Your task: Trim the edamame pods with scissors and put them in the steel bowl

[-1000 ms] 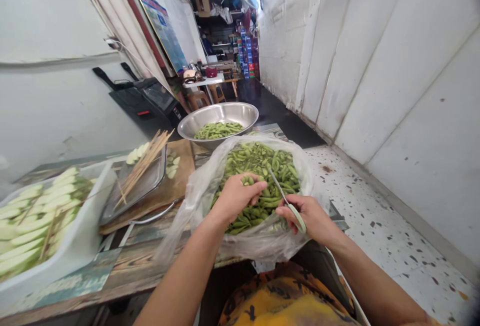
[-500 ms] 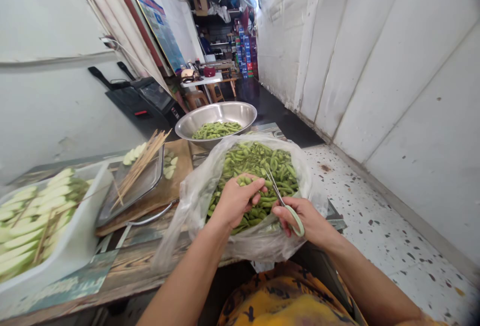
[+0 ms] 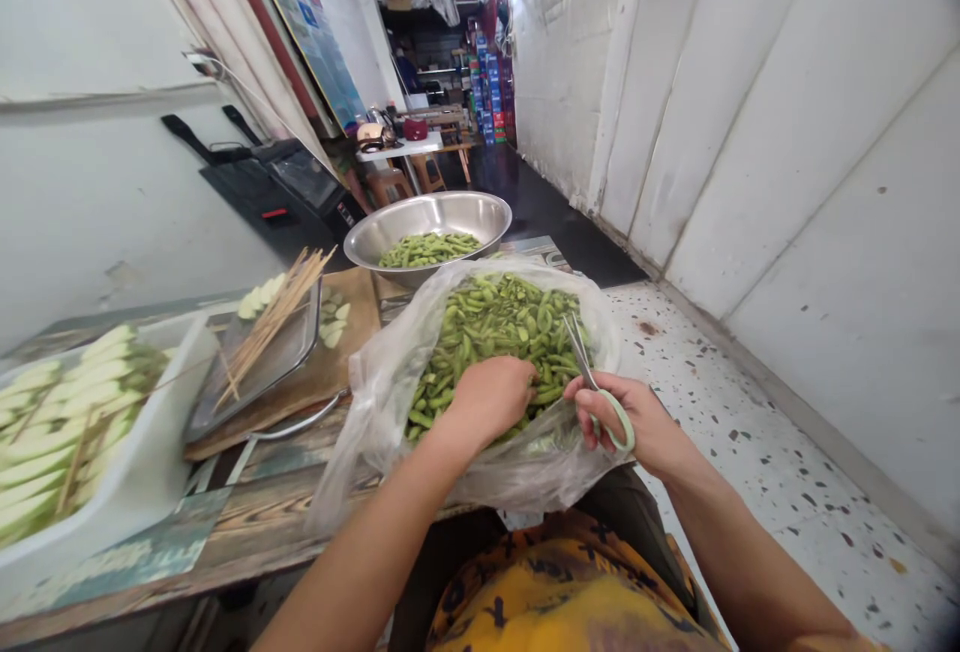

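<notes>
A clear plastic bag [image 3: 375, 387] full of green edamame pods [image 3: 495, 317] stands open in front of me. My left hand [image 3: 496, 394] reaches into it, back of the hand up, fingers curled down around pods. Its fingertips are mostly hidden. At the bag's right rim, my right hand [image 3: 626, 419] grips a pair of scissors [image 3: 616, 417] by pale green handles. The narrow metal blades point up and away over the pods, slightly apart. Behind the bag, a wide steel bowl [image 3: 480, 222] holds more edamame pods.
On the left stand a white tub [image 3: 169, 442] of pale green slices on skewers and a metal tray [image 3: 262, 372] with bare bamboo skewers [image 3: 277, 322]. The tray lies on a wooden board [image 3: 358, 317]. A white wall [image 3: 750, 132] runs along the right.
My left hand has turned over and gone down into the pods; before, it held pods up near the blades. The scissors have moved right, away from it. The view has shifted slightly.
</notes>
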`<state>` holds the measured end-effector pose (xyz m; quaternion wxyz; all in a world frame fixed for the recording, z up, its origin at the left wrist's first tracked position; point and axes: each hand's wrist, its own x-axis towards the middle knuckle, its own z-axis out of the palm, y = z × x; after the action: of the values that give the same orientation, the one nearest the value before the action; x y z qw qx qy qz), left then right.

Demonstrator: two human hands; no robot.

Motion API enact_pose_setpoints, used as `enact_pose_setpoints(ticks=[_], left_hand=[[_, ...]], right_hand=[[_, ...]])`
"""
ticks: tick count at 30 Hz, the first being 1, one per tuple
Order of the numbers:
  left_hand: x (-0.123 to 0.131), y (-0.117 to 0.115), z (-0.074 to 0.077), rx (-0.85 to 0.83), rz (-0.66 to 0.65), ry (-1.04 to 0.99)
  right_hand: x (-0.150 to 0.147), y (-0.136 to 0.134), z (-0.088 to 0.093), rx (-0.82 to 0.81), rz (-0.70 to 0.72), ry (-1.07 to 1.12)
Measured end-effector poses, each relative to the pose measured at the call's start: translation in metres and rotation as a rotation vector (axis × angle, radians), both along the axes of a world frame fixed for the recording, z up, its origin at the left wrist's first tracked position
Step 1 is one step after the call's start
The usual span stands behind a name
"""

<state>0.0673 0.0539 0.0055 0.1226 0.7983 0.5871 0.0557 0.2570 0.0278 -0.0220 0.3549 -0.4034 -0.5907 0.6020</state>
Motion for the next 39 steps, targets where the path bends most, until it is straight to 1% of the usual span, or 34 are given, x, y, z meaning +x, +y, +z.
enact_pose_setpoints(ticks=[2, 4, 6, 8, 10, 13, 15, 17, 19, 21, 24, 25, 27, 29, 31, 34, 37, 39], left_hand=[[0.006, 0.001, 0.003, -0.026, -0.048, 0.169], [0.008, 0.004, 0.009, -0.055, -0.088, 0.252], [0.007, 0.007, 0.012, -0.069, -0.125, 0.282], [0.004, 0.009, 0.013, -0.078, -0.14, 0.255], [-0.001, 0.01, 0.01, -0.096, -0.117, 0.207], [-0.009, 0.009, 0.006, -0.081, -0.039, 0.118], [-0.014, 0.006, 0.006, -0.021, 0.038, 0.005], [-0.019, 0.003, 0.007, 0.06, 0.108, -0.157], [-0.023, 0.0, 0.009, 0.101, 0.128, -0.316], [-0.025, -0.002, 0.009, 0.076, 0.126, -0.424], [-0.023, -0.005, 0.008, 0.039, 0.135, -0.476], [-0.022, -0.006, 0.007, 0.069, 0.145, -0.462], [-0.018, -0.009, 0.004, 0.195, 0.18, -0.362], [-0.014, -0.013, 0.001, 0.33, 0.209, -0.184], [-0.01, -0.017, -0.001, 0.406, 0.202, -0.008], [-0.005, -0.023, -0.001, 0.433, 0.203, 0.147], [-0.003, -0.026, 0.002, 0.436, 0.283, 0.228], [-0.002, -0.027, 0.003, 0.426, 0.307, 0.252]], right_hand=[[-0.002, -0.001, -0.002, -0.01, 0.012, -0.002], [-0.003, -0.002, -0.002, -0.025, 0.026, -0.001], [-0.004, -0.003, -0.002, -0.033, 0.033, 0.002], [-0.004, -0.004, -0.003, -0.028, 0.04, -0.006], [-0.005, -0.006, -0.004, -0.027, 0.054, -0.029], [-0.006, -0.008, -0.008, -0.039, 0.081, -0.07], [-0.007, -0.009, -0.01, -0.032, 0.084, -0.096], [-0.008, -0.008, -0.012, -0.007, 0.08, -0.136], [-0.008, -0.007, -0.011, 0.028, 0.084, -0.19], [-0.009, -0.006, -0.009, 0.071, 0.093, -0.254], [-0.012, -0.006, -0.003, 0.155, 0.079, -0.366], [-0.013, -0.006, -0.001, 0.191, 0.065, -0.409], [-0.016, -0.006, 0.004, 0.265, 0.039, -0.5], [-0.019, -0.005, 0.007, 0.323, 0.023, -0.581], [-0.021, -0.004, 0.009, 0.364, 0.012, -0.647], [-0.024, -0.003, 0.01, 0.42, -0.002, -0.726], [-0.025, -0.004, 0.012, 0.451, 0.002, -0.767], [-0.025, -0.004, 0.014, 0.457, 0.016, -0.78]])
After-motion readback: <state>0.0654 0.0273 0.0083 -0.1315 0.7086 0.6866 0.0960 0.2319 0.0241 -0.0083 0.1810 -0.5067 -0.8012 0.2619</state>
